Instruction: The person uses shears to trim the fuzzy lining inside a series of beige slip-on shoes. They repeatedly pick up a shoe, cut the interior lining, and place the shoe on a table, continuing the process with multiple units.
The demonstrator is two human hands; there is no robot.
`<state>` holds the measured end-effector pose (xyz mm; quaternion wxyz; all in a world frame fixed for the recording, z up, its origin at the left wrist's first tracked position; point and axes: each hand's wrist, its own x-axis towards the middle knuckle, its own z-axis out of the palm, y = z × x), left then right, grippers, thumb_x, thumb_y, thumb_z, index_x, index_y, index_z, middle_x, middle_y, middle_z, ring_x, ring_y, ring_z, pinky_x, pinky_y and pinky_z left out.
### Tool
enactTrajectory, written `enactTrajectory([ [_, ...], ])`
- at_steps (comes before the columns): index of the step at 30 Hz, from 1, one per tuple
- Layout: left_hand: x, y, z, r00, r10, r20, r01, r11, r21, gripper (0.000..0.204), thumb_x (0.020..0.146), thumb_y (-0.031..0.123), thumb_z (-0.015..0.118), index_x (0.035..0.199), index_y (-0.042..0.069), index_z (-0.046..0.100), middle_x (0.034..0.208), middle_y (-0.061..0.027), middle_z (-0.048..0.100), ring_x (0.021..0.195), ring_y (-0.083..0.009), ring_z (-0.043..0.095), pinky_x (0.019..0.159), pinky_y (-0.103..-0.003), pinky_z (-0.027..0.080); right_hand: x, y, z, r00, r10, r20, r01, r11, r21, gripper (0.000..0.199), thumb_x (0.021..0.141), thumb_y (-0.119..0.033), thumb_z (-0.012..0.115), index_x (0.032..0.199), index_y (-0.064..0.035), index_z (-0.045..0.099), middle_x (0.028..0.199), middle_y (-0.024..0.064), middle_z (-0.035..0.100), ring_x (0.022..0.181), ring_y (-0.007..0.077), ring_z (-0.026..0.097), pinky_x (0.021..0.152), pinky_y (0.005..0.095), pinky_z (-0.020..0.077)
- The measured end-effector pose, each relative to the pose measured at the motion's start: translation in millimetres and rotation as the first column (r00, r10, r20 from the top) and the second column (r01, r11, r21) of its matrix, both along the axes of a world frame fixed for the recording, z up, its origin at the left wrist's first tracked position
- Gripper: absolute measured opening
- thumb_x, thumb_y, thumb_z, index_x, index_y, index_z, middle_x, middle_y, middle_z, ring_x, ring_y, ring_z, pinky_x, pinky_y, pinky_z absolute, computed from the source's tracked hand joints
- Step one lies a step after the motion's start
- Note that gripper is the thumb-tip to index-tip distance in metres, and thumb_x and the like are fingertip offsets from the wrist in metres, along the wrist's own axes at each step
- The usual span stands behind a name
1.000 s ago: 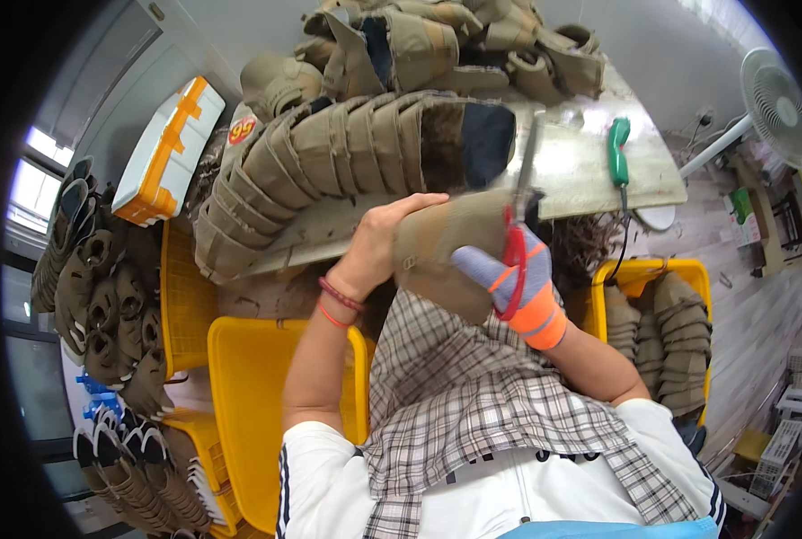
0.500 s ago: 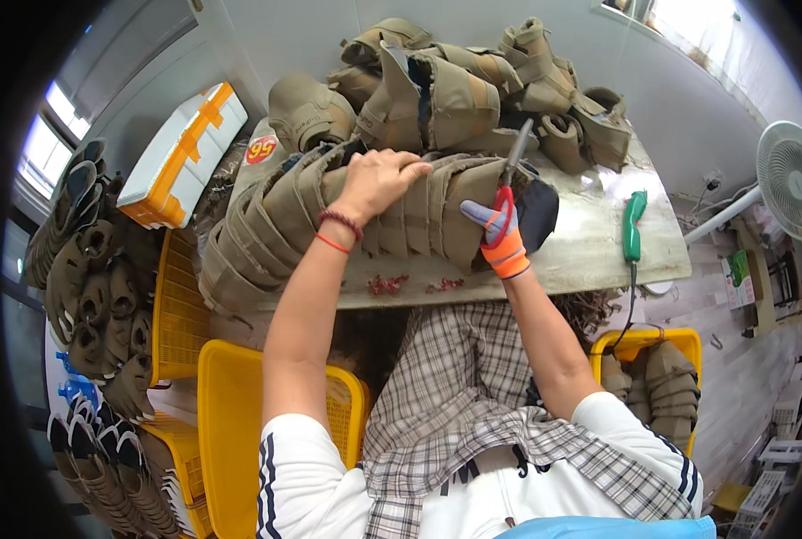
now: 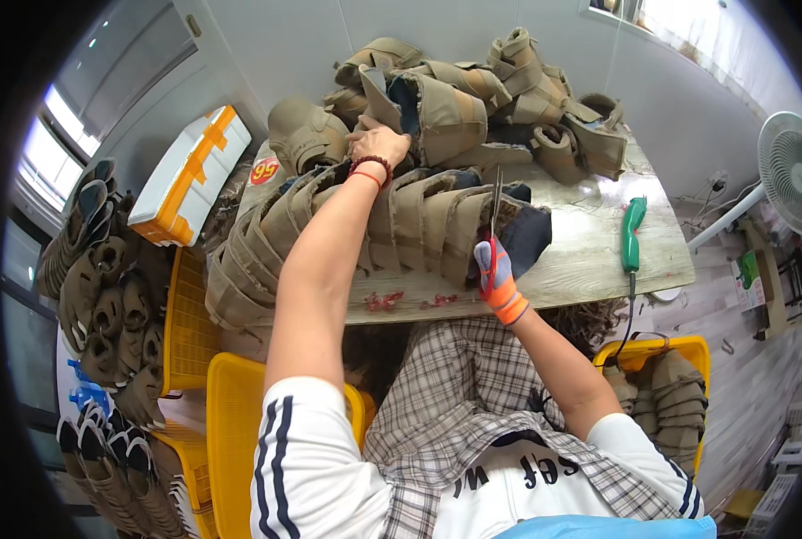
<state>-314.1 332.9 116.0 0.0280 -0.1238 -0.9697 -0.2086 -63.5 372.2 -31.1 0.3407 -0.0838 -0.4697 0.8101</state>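
My left hand [image 3: 378,145], with a dark bead bracelet at the wrist, reaches over the row to the pile behind it. Its fingers are bent against the lower edge of a tan boot upper [image 3: 385,101], and their tips are partly hidden. My right hand [image 3: 501,286] wears a grey and orange glove. It grips red-handled scissors [image 3: 496,211], their blades pointing up beside the row's right end. That long row of nested boot uppers [image 3: 329,225] lies along the table's front, with a dark lining piece [image 3: 528,238] at its right end.
Other uppers [image 3: 455,117] are heaped at the table's back. A green corded tool [image 3: 633,235] lies on the right of the table [image 3: 589,260]. Yellow crates [image 3: 230,404] stand at the left, another yellow crate [image 3: 702,377] at the right. A white fan [image 3: 794,166] stands far right.
My left hand has moved from the row's top to the pile behind it. My right hand has come down slightly, and the scissors point more upright.
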Motion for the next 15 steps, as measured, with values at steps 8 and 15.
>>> enactTrajectory([
  [8, -91, -105, 76, 0.796, -0.085, -0.599, 0.281, 0.929, 0.242, 0.028, 0.078, 0.016, 0.045, 0.091, -0.003, 0.06, 0.088, -0.0287, 0.061, 0.084, -0.0436, 0.059, 0.076, -0.049, 0.047, 103, 27, 28, 0.974, -0.066, 0.217, 0.03, 0.986, 0.163, 0.028, 0.093, -0.024, 0.049, 0.113, -0.0056, 0.052, 0.074, -0.0006, 0.057, 0.058, 0.0066, 0.049, 0.05, 0.0191, 0.0377],
  [15, -36, -182, 170, 0.693, -0.154, -0.705, 0.544, 0.753, 0.37, 0.034, 0.078, 0.019, 0.05, 0.098, -0.006, 0.06, 0.079, -0.0278, 0.061, 0.075, -0.0401, 0.061, 0.073, -0.043, 0.048, 113, 10, 73, 0.995, -0.064, 0.075, 0.039, 0.953, 0.302, 0.031, 0.092, -0.023, 0.05, 0.115, -0.0017, 0.051, 0.078, 0.0048, 0.059, 0.063, 0.0093, 0.052, 0.051, 0.02, 0.0397],
])
